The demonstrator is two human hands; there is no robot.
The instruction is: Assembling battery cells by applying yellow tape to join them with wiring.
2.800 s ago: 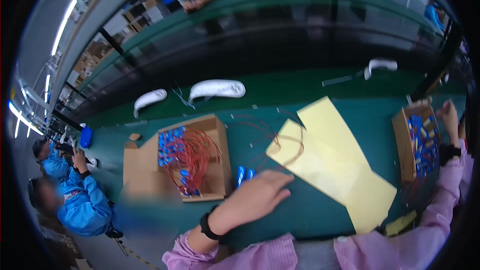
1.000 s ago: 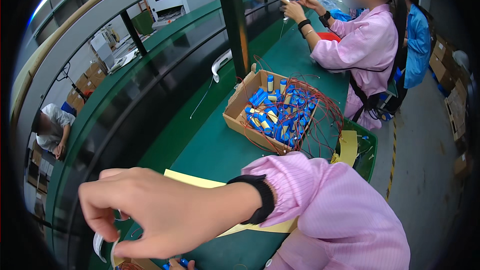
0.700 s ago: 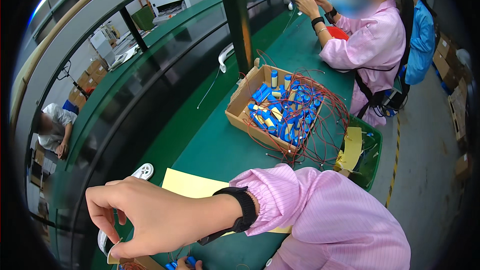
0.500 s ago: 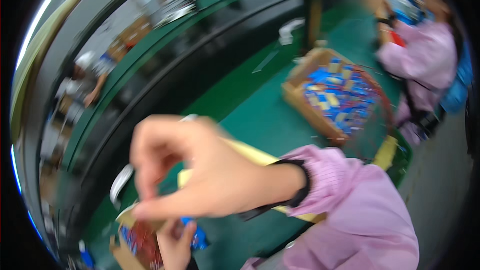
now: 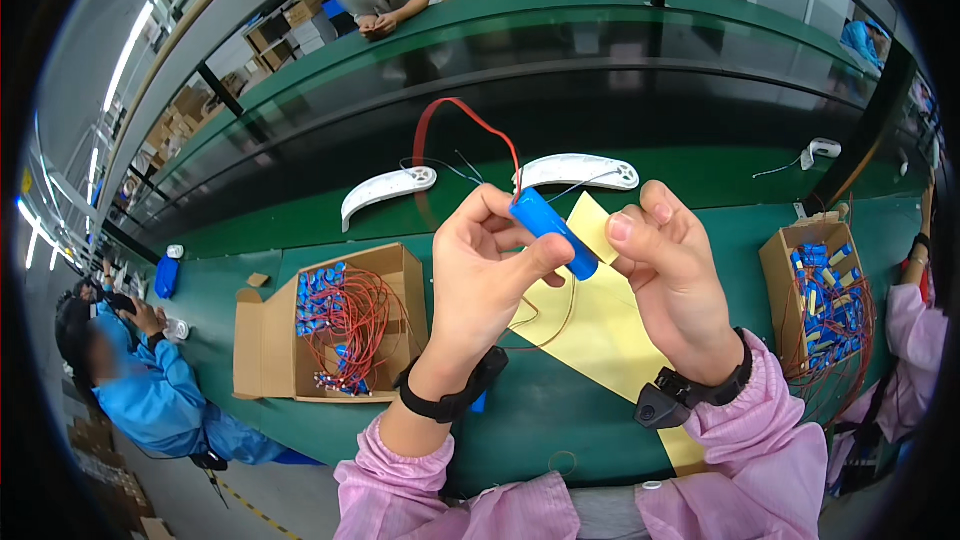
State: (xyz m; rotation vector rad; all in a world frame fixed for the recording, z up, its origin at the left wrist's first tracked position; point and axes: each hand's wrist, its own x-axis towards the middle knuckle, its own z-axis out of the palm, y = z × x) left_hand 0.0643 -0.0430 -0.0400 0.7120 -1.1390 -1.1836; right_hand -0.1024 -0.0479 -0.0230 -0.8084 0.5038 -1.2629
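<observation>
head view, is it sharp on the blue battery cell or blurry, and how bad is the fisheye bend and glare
Head view: the blue cylindrical battery cell with its red wire is sharp between the left hand and right hand; the green workbench edges bow strongly toward a black rim; ceiling strip lights blow out upper left, with sheen on the dark conveyor belt.

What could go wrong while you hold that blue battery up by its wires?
The blue battery is pinched only at its ends between the left hand and right hand, so it might slip and drop onto the yellow sheet. Its red wire loops high and loose, so it could snag or tug free.
</observation>
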